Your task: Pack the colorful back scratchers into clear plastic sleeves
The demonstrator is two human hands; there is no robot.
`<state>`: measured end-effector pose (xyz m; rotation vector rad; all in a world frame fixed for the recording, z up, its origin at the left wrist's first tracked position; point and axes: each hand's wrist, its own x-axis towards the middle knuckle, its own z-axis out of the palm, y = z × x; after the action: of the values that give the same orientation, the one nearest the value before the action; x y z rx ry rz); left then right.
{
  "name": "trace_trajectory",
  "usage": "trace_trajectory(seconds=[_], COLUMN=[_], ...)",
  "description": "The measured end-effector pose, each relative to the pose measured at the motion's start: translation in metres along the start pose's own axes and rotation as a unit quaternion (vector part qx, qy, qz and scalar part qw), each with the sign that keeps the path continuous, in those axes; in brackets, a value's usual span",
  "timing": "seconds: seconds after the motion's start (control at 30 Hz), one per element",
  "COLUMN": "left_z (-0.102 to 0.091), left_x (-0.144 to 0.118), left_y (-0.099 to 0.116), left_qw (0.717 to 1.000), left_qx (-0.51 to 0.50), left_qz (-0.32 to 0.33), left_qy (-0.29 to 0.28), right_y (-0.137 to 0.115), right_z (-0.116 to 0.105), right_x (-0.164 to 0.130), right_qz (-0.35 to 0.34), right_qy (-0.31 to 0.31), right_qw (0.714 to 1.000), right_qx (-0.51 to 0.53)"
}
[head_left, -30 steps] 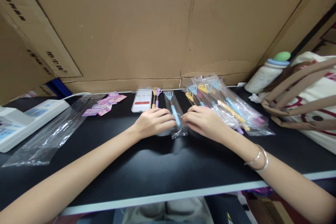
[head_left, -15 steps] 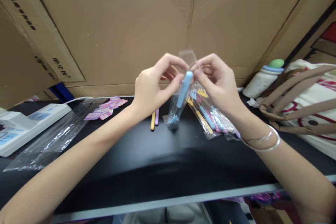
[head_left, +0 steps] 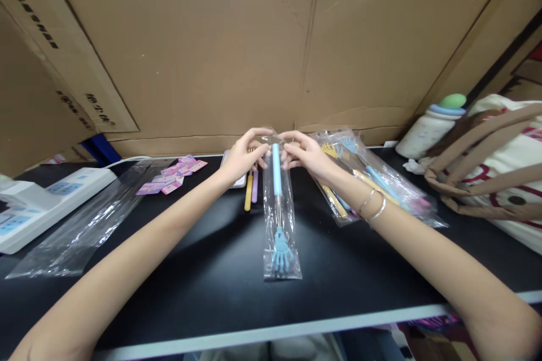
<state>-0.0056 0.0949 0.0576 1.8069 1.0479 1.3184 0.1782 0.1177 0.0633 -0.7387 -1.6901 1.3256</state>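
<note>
A blue back scratcher in a clear plastic sleeve (head_left: 279,220) lies lengthwise on the black table (head_left: 203,271), claw end toward me. My left hand (head_left: 243,155) and my right hand (head_left: 305,152) pinch the sleeve's far open end from either side. A yellow scratcher (head_left: 248,197) and a purple scratcher (head_left: 254,192) lie bare just left of the sleeve. To the right sits a pile of bagged scratchers (head_left: 364,177).
Empty clear sleeves (head_left: 84,225) and pink stickers (head_left: 171,175) lie to the left, beside a white device (head_left: 38,203). A phone (head_left: 239,180) is partly hidden under my left hand. A bottle (head_left: 429,124) and a tote bag (head_left: 499,169) stand right. Cardboard (head_left: 212,39) walls the back.
Both hands lifted the bagged blue scratcher off the table, turned it end over end in the air, then laid it down with the claw toward me, still pinching the open end.
</note>
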Motion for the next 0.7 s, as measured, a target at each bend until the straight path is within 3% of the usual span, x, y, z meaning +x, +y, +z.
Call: trace_trajectory(seconds=[0.3,0.7], left_z=[0.011,0.013], left_x=[-0.009,-0.009], left_y=[-0.029,-0.035], left_qw=[1.000,0.997], left_qx=[-0.008,-0.058], left_qz=[-0.017,-0.045], left_qy=[-0.022,0.020], right_y=[0.033,0.036], right_z=[-0.001,-0.002], right_x=[-0.002,-0.001], right_qz=[0.041,-0.015], right_qy=[0.024,0.031], right_qw=[0.999,0.999], right_qx=[0.024,0.035])
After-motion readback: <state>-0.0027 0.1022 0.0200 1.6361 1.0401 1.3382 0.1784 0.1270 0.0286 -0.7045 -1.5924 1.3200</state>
